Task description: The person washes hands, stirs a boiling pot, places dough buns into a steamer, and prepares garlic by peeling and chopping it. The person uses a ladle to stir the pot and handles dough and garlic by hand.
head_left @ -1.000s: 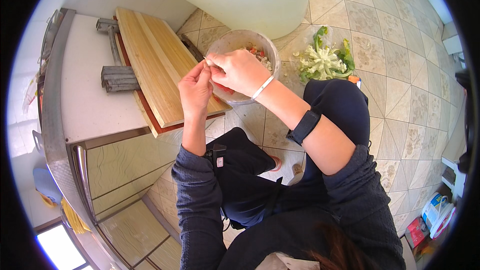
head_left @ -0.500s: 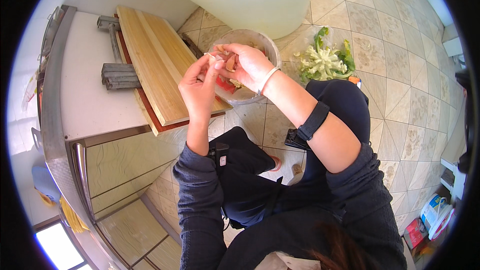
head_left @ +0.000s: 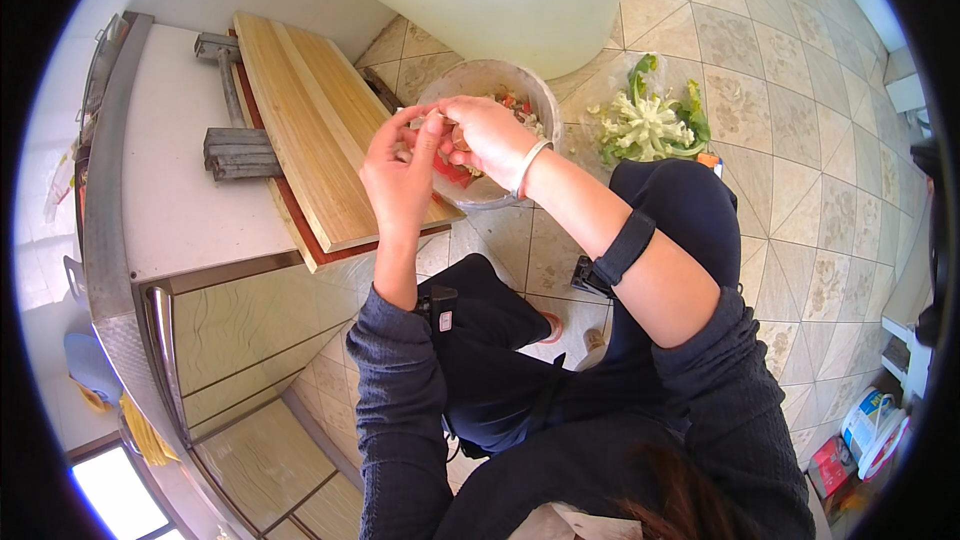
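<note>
Both hands meet over a bin of scraps [head_left: 545, 100]. My left hand [head_left: 398, 165] is closed in a pinch, its thumb and fingertips pressed together against the fingers of the other hand; what lies between them is too small to make out. My right hand [head_left: 490, 135] curls around a small brown rounded piece [head_left: 459, 138], partly hidden by the fingers. Below the hands, the bin holds red, white and yellowish scraps.
Wooden boards [head_left: 310, 130] lean over a white-topped cabinet [head_left: 190, 200] at left, beside grey metal bars [head_left: 240, 153]. A large pale tub [head_left: 500, 0] stands beyond the bin. Pale green vegetable trimmings [head_left: 655, 125] lie on the tiled floor at right.
My right hand has turned inward and its fingers have closed over toward my left hand's fingertips. The brown piece is now more covered. The arms have barely moved.
</note>
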The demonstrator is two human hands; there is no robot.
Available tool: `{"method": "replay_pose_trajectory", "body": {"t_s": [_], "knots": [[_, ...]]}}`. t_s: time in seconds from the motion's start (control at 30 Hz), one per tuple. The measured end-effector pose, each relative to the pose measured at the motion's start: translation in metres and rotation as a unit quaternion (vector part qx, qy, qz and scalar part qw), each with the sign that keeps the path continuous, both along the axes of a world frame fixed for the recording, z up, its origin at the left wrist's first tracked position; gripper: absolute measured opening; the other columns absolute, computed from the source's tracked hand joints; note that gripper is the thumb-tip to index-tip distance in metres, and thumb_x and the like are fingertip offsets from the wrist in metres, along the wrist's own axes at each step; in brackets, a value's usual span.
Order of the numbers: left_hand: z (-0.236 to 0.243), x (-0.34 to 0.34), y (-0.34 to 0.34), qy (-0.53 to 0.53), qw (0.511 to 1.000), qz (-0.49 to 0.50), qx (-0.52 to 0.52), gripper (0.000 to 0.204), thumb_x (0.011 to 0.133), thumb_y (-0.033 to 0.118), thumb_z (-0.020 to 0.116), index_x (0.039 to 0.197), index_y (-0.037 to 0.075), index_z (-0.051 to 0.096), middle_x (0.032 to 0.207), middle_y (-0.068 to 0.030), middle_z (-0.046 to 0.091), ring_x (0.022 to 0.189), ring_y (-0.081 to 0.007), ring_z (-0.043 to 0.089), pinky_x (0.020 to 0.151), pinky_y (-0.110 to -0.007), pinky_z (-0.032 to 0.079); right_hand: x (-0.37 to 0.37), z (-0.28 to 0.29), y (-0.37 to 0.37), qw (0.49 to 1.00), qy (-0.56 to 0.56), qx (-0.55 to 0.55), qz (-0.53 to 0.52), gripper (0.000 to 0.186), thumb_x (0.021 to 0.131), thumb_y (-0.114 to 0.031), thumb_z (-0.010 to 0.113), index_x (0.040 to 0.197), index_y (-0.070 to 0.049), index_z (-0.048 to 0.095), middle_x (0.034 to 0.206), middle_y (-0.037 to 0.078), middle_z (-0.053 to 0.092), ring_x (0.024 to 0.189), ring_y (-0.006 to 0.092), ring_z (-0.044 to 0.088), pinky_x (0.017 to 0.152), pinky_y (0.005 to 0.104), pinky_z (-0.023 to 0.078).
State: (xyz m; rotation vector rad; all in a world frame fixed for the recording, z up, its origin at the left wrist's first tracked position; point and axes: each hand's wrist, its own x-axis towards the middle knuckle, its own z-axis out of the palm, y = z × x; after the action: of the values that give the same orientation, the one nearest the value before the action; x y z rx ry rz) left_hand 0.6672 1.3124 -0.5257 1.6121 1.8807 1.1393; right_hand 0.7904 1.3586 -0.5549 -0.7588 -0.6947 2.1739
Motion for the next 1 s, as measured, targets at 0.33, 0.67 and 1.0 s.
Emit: {"method": "replay_pose_trajectory", "body": {"t_s": [0.33, 0.67, 1.0], "knots": [[-0.008, -0.003, 0.0, 0.104, 0.991, -0.059, 0.066, 0.022, 0.079, 0.014, 0.072, 0.098, 0.003, 0.068, 0.073, -0.0079, 0.059, 0.062, -0.0152, 0.055, 0.055, -0.028, 0.042, -0.002, -0.009, -0.003, 0.903, -0.275, 0.321, -0.072, 0.033, 0.1, -0.032, 0.041, 0.11, -0.002, 0.047, 0.091, 0.012, 0.063, 0.079, 0.0221, 0.062, 0.072, 0.0328, 0.049], [-0.014, -0.01, -0.001, -0.056, 0.994, -0.094, 0.028, 0.028, 0.084, 0.007, 0.066, 0.111, 0.001, 0.061, 0.088, -0.0023, 0.059, 0.062, -0.0055, 0.049, 0.053, -0.02, 0.039, 0.006, 0.007, -0.006, 0.899, -0.282, 0.335, -0.007, 0.033, 0.1, -0.033, 0.041, 0.112, -0.004, 0.05, 0.092, 0.014, 0.067, 0.085, 0.0242, 0.064, 0.078, 0.0351, 0.048], [-0.012, -0.007, 0.003, -0.138, 0.988, -0.06, 0.036, 0.023, 0.088, 0.011, 0.066, 0.108, 0.0, 0.059, 0.092, -0.0021, 0.063, 0.065, -0.0012, 0.05, 0.054, -0.016, 0.039, 0.012, 0.016, -0.006, 0.895, -0.328, 0.275, -0.127, 0.045, 0.092, -0.043, 0.055, 0.093, 0.002, 0.059, 0.063, 0.01, 0.064, 0.059, 0.0176, 0.062, 0.058, 0.0285, 0.048]]}}
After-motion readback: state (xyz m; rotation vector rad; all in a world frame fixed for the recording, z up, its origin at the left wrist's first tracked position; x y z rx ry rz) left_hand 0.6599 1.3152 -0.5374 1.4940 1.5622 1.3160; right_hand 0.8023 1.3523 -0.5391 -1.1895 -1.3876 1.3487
